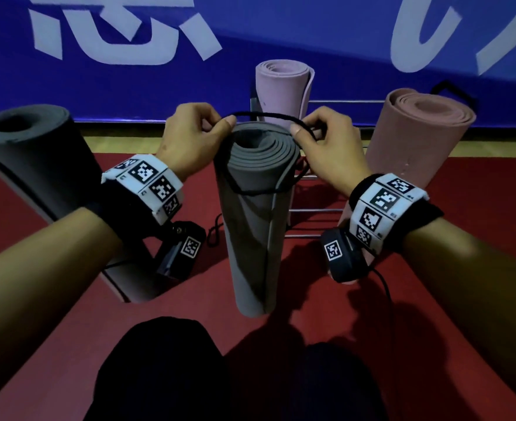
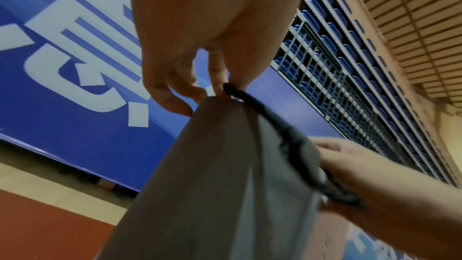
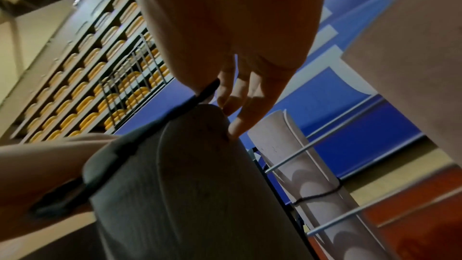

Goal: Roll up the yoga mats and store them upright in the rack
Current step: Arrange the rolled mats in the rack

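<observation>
A rolled grey yoga mat (image 1: 255,214) stands upright on the red floor in front of me. A black elastic cord (image 1: 265,116) is stretched over its top end and loops round its upper part. My left hand (image 1: 196,132) pinches the cord at the mat's left rim, and my right hand (image 1: 320,132) pinches it at the right rim. The left wrist view shows thumb and finger pinching the cord (image 2: 252,102) above the grey mat (image 2: 212,175). In the right wrist view the cord (image 3: 175,110) runs across the mat top (image 3: 195,155).
A metal wire rack (image 1: 317,208) behind the mat holds a lilac rolled mat (image 1: 282,89) upright. A pink rolled mat (image 1: 414,138) stands at the right, a dark grey roll (image 1: 38,165) leans at the left. A blue banner wall (image 1: 341,41) closes the back.
</observation>
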A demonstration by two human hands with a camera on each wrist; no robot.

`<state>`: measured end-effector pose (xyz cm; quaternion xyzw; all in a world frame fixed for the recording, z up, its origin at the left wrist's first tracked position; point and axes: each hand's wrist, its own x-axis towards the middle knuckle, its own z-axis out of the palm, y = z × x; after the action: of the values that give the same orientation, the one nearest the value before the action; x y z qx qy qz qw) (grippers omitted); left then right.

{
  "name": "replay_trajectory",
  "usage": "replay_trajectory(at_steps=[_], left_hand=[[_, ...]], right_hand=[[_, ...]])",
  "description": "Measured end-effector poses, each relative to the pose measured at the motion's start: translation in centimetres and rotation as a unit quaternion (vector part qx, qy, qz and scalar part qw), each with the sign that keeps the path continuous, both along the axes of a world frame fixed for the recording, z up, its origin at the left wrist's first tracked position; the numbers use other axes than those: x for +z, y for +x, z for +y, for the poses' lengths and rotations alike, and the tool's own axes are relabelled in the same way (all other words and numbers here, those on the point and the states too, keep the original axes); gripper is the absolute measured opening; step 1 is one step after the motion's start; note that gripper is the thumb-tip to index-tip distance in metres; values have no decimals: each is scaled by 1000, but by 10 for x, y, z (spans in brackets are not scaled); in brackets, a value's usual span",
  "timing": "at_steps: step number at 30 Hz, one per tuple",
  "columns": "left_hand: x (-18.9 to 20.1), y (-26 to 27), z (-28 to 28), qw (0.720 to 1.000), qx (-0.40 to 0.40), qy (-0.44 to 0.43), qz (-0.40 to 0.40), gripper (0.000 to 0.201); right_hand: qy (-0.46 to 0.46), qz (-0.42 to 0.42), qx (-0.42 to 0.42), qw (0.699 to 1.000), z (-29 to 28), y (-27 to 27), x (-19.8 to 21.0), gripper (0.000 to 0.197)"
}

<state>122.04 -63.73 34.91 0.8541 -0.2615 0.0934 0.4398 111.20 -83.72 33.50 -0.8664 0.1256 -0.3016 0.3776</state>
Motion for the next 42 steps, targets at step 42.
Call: replay_trajectory(at_steps=[42], left_hand=[[18, 18, 11, 946, -51, -49, 316, 11]], right_hand=[[405, 129, 44, 904, 2, 6, 8, 29]])
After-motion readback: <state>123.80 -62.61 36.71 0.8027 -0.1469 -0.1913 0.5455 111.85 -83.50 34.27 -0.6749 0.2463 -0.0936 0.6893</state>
